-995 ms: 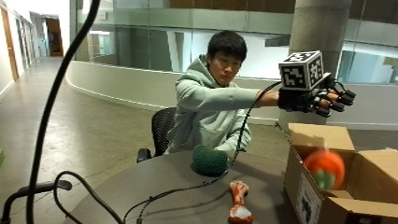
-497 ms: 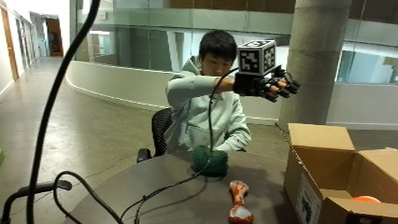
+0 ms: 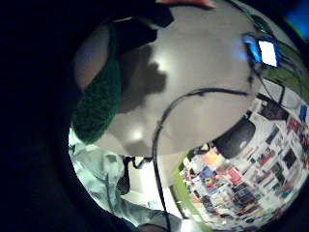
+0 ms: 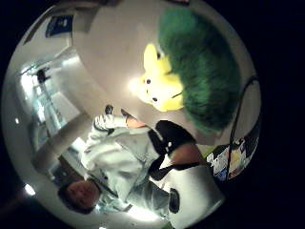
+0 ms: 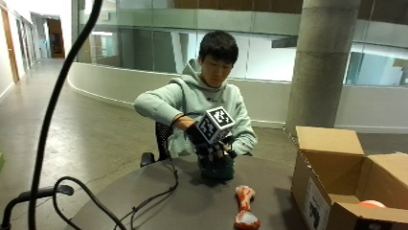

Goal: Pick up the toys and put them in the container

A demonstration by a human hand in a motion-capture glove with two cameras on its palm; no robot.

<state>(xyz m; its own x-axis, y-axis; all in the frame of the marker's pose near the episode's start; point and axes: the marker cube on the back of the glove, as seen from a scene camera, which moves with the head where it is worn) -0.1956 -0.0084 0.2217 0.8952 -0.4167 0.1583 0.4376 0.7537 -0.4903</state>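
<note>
Fingers of my right hand [image 5: 213,152] reach down over the green plush toy [image 5: 218,171] at table centre; whether they grip it, I cannot tell. It looks soft and light; I'd pinch the fuzzy body. Right lie the bone toy [image 5: 244,207] and cardboard box [image 5: 357,184].

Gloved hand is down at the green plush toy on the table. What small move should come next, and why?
Probably curl the right hand round the green plush toy and lift it: the hand sits right over the toy, an orange toy already lies in the cardboard box, and the bone-shaped toy waits on the table.
</note>
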